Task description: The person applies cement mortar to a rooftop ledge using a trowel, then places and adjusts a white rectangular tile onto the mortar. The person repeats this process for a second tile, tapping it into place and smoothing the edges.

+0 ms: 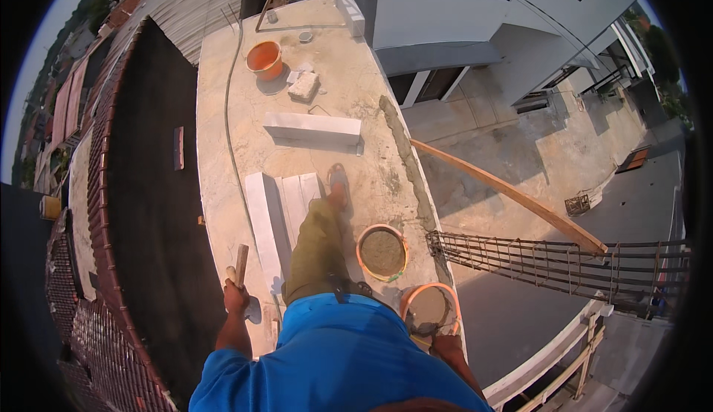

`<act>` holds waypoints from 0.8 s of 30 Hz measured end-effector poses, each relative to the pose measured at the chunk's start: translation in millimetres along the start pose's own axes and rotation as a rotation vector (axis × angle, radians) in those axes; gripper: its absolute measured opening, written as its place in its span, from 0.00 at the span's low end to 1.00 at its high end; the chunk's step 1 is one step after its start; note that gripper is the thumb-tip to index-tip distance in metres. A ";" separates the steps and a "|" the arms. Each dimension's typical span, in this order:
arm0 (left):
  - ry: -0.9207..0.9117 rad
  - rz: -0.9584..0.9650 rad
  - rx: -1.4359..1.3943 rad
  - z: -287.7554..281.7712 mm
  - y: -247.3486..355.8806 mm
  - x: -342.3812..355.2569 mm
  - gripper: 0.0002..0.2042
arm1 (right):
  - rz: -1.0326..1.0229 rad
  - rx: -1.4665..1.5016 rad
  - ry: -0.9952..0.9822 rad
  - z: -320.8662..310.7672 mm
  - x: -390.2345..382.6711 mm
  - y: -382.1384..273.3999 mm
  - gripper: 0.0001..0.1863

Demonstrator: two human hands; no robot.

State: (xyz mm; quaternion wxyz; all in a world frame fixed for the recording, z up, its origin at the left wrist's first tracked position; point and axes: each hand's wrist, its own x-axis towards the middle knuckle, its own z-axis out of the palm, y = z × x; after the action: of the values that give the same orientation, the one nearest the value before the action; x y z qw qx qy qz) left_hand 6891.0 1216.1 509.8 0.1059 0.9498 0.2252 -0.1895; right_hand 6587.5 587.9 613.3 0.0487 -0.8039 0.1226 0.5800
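Note:
Out at the left edge of the slab (223, 145), my left hand (236, 298) is closed round a wooden-handled tool (242, 260). A grey blade-like part shows beside that hand; whether it belongs to the same tool is unclear. At lower right, my right hand (447, 347) is closed on the near rim of an orange bucket (457, 312) holding wet grey mortar (429, 309). Its fingers are partly hidden. Just ahead stands a second orange-rimmed bucket (405, 249), also filled with mortar. Long white blocks (266, 219) lie to the left of my leg.
Another white block (312, 128) lies ahead, beyond it a broken chunk (304, 86) and an orange basin (264, 59). A hose (228, 115) runs along the left. Drops flank the slab. A wooden plank (512, 193) and rebar cage (535, 263) extend rightward.

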 end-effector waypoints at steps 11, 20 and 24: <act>-0.071 -0.091 -0.008 -92.6 176.8 263.7 0.20 | 0.052 -0.139 -0.256 -323.5 126.9 -9.1 0.15; 0.198 0.035 -0.181 -195.4 278.9 405.3 0.18 | -0.084 -0.390 -0.093 -672.6 199.7 -54.2 0.15; 0.282 -0.007 -0.300 -206.6 342.5 441.9 0.16 | -0.063 -0.473 -0.019 -838.3 259.4 -65.5 0.17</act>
State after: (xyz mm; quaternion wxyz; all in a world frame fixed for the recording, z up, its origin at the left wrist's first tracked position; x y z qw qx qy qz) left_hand 7481.2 1146.5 556.4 0.2128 0.9398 0.2669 -0.0192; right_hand 7452.8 429.7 634.5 -0.1216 -0.7910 -0.0424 0.5981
